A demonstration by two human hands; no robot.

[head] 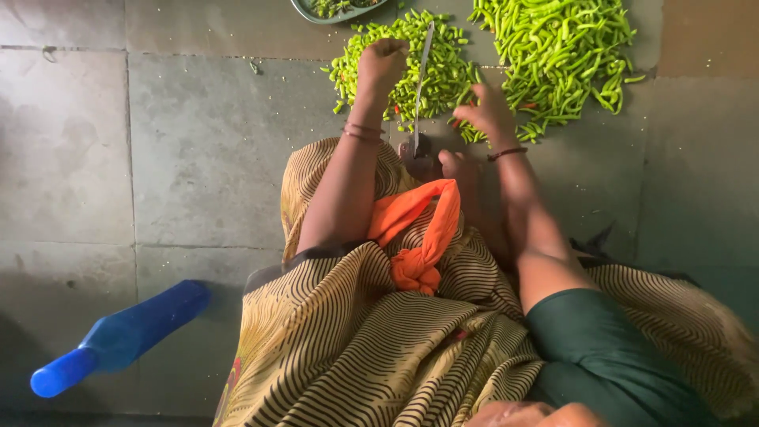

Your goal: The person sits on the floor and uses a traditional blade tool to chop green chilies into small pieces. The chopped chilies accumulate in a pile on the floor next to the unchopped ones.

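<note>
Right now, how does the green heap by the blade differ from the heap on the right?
The cut chilli heap holds short chopped bits; the whole chilli heap holds long, curved pods. The cut heap lies against the upright blade; the whole heap lies beyond the right hand. Both are green, on the floor.

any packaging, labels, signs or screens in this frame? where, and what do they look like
No labels, signs or screens visible.
Blue plastic bottle: only container, lying on the stone floor at lower left, cap end toward the corner, plain blue, no label showing.
Dish: top edge, grey-green rim, holding cut greens.
</note>
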